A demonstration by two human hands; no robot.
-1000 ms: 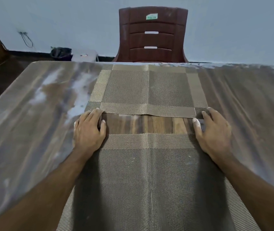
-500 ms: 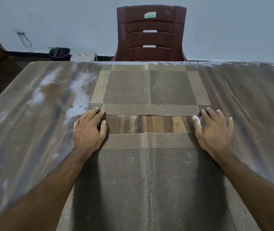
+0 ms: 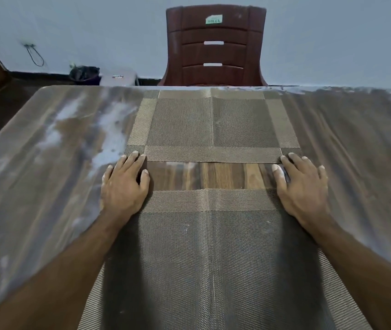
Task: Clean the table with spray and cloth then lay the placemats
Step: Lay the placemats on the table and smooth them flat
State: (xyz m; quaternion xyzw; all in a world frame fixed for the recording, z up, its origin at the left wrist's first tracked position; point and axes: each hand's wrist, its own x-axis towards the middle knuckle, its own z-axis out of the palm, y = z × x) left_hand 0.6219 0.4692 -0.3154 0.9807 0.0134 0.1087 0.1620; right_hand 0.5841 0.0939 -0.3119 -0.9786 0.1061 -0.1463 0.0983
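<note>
Two woven brown placemats lie on the wooden table. The far placemat reaches the table's far edge. The near placemat runs toward me, and a strip of bare wood shows between the two. My left hand lies flat over the near mat's far left corner, its fingertips touching the far mat's near left corner. My right hand lies flat over the near mat's far right corner, fingertips on the far mat's near right corner. Neither spray nor cloth is in view.
A dark red plastic chair stands behind the table's far edge. Pale streaks mark the table's left side and far right corner. A dark bin and a white box sit on the floor at the back left.
Both hands stay on the mats' corners. The right hand's fingers have spread flatter and reach slightly further onto the far mat.
</note>
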